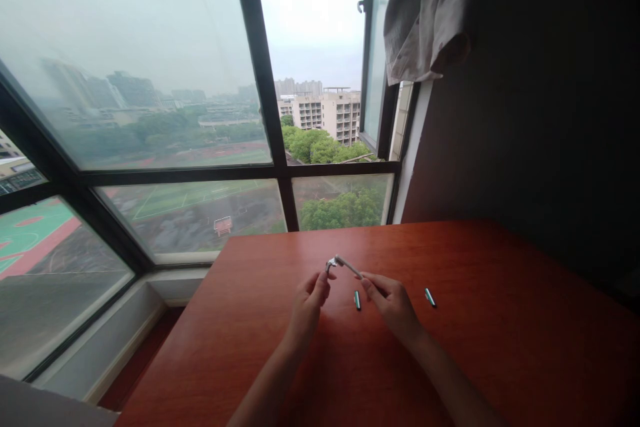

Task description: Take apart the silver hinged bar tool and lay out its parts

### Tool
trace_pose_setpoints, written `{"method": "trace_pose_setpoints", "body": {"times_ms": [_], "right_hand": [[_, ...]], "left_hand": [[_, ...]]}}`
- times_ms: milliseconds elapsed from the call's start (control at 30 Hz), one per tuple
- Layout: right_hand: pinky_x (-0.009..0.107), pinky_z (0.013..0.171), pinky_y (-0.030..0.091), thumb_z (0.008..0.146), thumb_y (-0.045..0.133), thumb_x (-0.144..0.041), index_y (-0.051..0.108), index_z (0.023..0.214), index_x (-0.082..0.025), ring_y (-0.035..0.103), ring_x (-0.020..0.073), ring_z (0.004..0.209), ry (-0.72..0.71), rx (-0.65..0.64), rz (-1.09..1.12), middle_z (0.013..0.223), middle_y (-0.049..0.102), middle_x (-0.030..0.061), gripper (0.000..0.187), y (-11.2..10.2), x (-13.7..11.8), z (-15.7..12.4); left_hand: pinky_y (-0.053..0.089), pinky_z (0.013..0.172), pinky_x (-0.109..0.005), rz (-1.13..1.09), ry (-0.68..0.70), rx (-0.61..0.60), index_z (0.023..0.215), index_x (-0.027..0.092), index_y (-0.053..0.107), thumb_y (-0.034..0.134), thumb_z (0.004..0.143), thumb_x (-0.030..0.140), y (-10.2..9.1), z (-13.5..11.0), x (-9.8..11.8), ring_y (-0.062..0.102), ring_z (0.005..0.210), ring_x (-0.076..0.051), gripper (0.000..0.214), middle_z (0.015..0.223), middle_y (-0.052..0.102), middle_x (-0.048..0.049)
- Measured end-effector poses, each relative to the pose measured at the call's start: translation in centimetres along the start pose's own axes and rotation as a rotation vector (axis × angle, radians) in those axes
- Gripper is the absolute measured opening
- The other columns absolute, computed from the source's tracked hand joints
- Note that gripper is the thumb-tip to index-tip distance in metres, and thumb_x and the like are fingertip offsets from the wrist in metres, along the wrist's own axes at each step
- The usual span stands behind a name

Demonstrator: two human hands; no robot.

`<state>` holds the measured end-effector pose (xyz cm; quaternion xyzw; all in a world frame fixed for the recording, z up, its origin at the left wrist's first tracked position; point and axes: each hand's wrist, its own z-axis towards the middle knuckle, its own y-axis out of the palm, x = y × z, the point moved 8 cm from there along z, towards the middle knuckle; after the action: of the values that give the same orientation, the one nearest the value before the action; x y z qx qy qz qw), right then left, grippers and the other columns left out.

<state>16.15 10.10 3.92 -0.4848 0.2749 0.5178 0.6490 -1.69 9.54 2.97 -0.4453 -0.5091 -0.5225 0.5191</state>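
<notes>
Both hands are raised over the middle of the reddish-brown table [280,253]. My left hand [309,300] is closed, its thumb and fingers pinching a small shiny silver piece [331,263] with a curved end. A thin greyish stick [349,267] slants up from my right hand [393,303], whose fingers are pinched around its lower end. The stick's upper tip meets the silver piece, and I cannot tell whether the two are joined. Between my hands, on the tabletop, lies a small green and silver bar [357,300]. A similar bar [431,297] rests to the right of my right hand.
Beyond the table stands a large dark-framed window [210,177], with one pane [377,60] swung open. Pale clothing [425,20] hangs at the upper right before a dark wall [540,113]. A low ledge [130,327] runs along the left.
</notes>
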Motion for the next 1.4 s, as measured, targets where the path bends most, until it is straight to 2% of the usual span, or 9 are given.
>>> {"method": "trace_pose_setpoints", "body": {"times_ms": [267,533,1033,1400], "right_hand": [[0.022,0.054,0.039,0.090,0.047,-0.042,0.073,0.096,-0.013,0.054,0.0150,0.058,-0.020,-0.035,0.001,0.061,0.059,0.0014,0.039,0.2,-0.6,-0.1],[0.023,0.055,0.040,0.090,0.047,-0.042,0.072,0.098,-0.012,0.055,0.0157,0.058,0.004,0.025,-0.034,0.060,0.058,0.0013,0.040,-0.3,-0.2,0.0],[0.022,0.053,0.037,0.091,0.047,-0.040,0.072,0.100,-0.013,0.053,0.0138,0.057,-0.022,-0.040,0.003,0.060,0.057,0.0004,0.038,0.2,-0.7,-0.1],[0.025,0.056,0.043,0.089,0.049,-0.039,0.073,0.095,-0.013,0.058,0.0171,0.061,-0.054,0.015,-0.126,0.067,0.065,0.0046,0.036,-1.4,-0.1,0.4]], "left_hand": [[0.022,0.046,-0.022,0.016,-0.018,-0.002,0.080,0.013,0.061,0.055,0.075,0.064,-0.3,0.3,-0.6,0.031,0.049,-0.009,0.051,0.052,0.035,0.0060],[0.020,0.046,-0.021,-0.045,-0.036,-0.080,0.081,0.014,0.060,0.055,0.078,0.058,0.6,-0.1,-0.8,0.029,0.049,-0.008,0.045,0.054,0.034,0.0061],[0.023,0.045,-0.021,0.067,0.023,-0.002,0.081,0.013,0.063,0.054,0.080,0.055,-0.7,0.5,-1.0,0.031,0.049,-0.009,0.043,0.055,0.036,0.0046],[0.024,0.045,-0.021,0.120,0.017,0.019,0.078,0.013,0.066,0.055,0.076,0.059,-0.9,0.3,-0.5,0.034,0.049,-0.010,0.047,0.054,0.039,0.0035]]}}
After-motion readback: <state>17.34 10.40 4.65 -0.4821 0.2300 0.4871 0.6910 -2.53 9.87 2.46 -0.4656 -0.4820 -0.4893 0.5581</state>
